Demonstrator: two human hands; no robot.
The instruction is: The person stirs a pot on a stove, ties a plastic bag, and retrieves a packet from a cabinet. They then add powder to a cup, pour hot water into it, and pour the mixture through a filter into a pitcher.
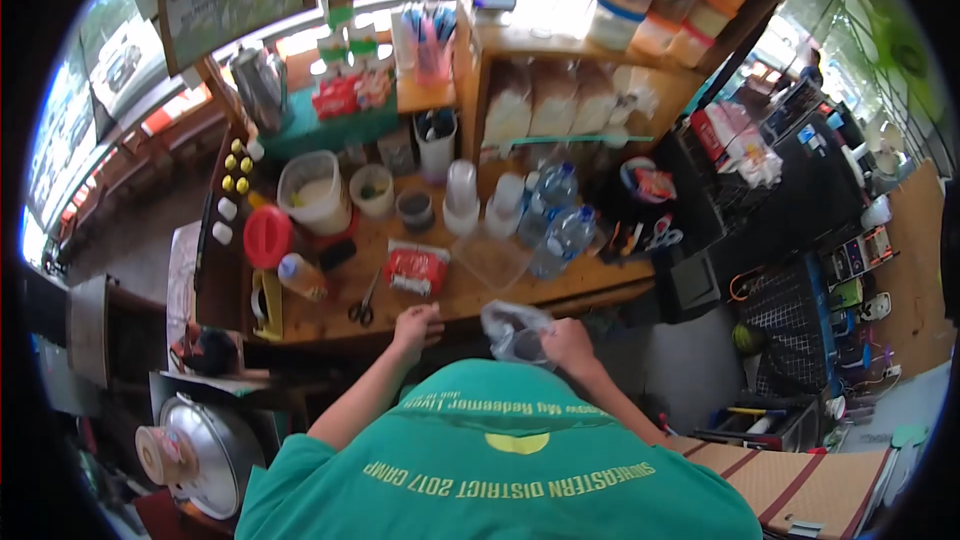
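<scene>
My right hand (568,342) is closed on a clear plastic bag (512,328), which hangs out to its left in front of the counter's edge. My left hand (418,326) is apart from the bag, at the counter's front edge, with its fingers curled together; whatever they may hold is too small to make out. Just beyond the left hand lies a red and white packet (417,269). Dark-handled scissors (361,313) rest to its left on the wooden counter (460,308). A clear plastic tray or lid (490,258) lies beyond the bag.
Large water bottles (570,232) and stacked plastic cups (461,202) stand toward the back. At left are a white tub (314,192), a red lid (268,236), a squeeze bottle (301,276) and a yellow tape dispenser (265,306). A shelf holds bagged goods (555,100).
</scene>
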